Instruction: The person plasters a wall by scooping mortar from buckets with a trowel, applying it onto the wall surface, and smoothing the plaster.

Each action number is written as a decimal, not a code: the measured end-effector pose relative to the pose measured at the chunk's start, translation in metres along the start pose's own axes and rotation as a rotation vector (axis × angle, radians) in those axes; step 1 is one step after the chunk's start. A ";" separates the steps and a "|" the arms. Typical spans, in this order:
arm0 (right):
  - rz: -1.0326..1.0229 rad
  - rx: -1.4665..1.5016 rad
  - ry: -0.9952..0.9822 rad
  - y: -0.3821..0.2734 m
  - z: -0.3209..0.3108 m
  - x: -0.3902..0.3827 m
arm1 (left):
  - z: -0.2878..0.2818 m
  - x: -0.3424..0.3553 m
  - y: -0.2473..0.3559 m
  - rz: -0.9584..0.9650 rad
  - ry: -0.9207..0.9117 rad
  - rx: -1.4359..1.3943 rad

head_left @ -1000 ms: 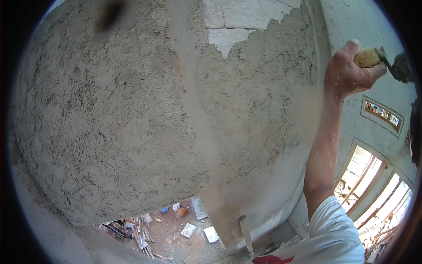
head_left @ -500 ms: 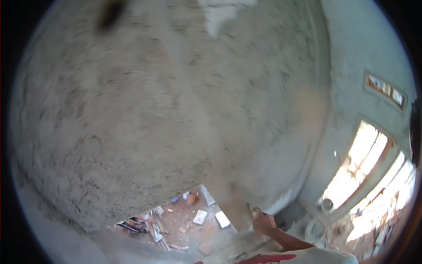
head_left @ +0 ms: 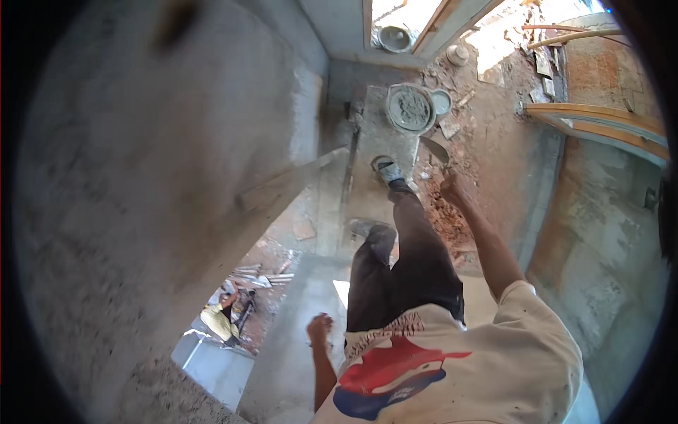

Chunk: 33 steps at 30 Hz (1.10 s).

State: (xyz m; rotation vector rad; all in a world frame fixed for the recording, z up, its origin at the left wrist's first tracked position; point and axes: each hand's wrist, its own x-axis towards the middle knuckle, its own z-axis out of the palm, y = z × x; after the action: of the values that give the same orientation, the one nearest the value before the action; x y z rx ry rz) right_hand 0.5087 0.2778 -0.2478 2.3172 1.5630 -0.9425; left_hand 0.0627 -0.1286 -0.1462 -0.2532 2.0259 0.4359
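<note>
My right hand (head_left: 452,189) hangs low at arm's length and grips the handle of a trowel (head_left: 436,150), whose blade points toward a round pan of grey mortar (head_left: 409,108). The pan rests at the far end of the grey platform (head_left: 367,134) that I stand on, just beyond my front shoe (head_left: 387,169). Down by my hip, my left hand (head_left: 319,329) is curled into a fist with nothing visible in it. A rough grey plastered wall (head_left: 141,212) fills the left side, close to me.
A long straight board (head_left: 289,185) leans against the wall by the platform. A smaller bowl (head_left: 441,101) sits beside the pan. Rubble and reddish dirt (head_left: 487,134) lie on the ground below. A bucket (head_left: 395,37) stands in the doorway. Scraps and debris (head_left: 233,311) lie far below left.
The view has swung from the plastered wall down to my legs and the platform. My right hand with the trowel has dropped from high on the wall to low near the mortar pan.
</note>
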 end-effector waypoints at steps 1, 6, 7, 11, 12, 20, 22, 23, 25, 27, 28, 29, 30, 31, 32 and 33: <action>-0.039 -0.108 -0.085 0.005 0.006 0.020 | 0.001 0.007 0.023 0.011 -0.001 -0.031; -0.264 -0.424 -0.020 0.023 0.062 0.211 | 0.038 0.037 0.091 -0.028 0.041 -0.046; -0.337 -0.522 0.062 0.039 0.068 0.265 | 0.056 0.040 0.094 -0.064 0.056 -0.002; -0.234 -0.506 0.018 -0.016 0.111 0.375 | 0.056 0.058 0.050 -0.253 0.061 0.228; -0.230 -0.525 0.010 -0.005 0.130 0.395 | 0.067 0.068 0.039 -0.271 0.049 0.228; 0.172 0.498 -0.489 0.047 0.178 0.379 | 0.089 0.078 0.003 -0.421 -0.034 0.228; 0.175 0.584 -0.410 0.039 0.160 0.334 | 0.071 0.057 0.001 -0.426 0.086 0.142; 0.138 0.642 -0.381 0.032 0.149 0.313 | 0.057 0.047 -0.008 -0.419 0.116 0.128; 0.076 0.707 -0.331 0.018 0.131 0.287 | 0.045 0.027 -0.021 -0.416 0.116 0.095; 0.000 0.560 -0.389 -0.002 0.102 0.275 | 0.044 0.014 -0.027 -0.441 0.071 0.086; -0.128 0.598 -0.360 -0.023 0.091 0.259 | 0.043 0.009 -0.025 -0.432 0.052 0.091; -0.255 0.631 -0.329 -0.041 0.077 0.232 | 0.041 0.008 -0.023 -0.406 0.001 0.062; -0.346 0.718 -0.310 -0.054 0.075 0.210 | 0.043 0.009 -0.018 -0.359 0.007 0.027; -0.447 0.805 -0.296 -0.067 0.077 0.189 | 0.048 0.009 -0.008 -0.328 0.003 0.029; -0.393 0.597 -0.358 -0.087 0.070 0.167 | 0.050 0.013 0.005 -0.290 0.005 0.026; -0.402 0.621 -0.374 -0.146 0.039 0.105 | 0.045 0.016 0.017 -0.243 -0.002 -0.019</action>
State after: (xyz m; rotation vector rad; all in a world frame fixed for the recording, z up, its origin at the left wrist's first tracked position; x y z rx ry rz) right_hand 0.3896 0.4013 -0.3144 1.9820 1.7718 -2.0736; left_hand 0.0853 -0.0951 -0.1759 -0.5044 1.9596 0.3026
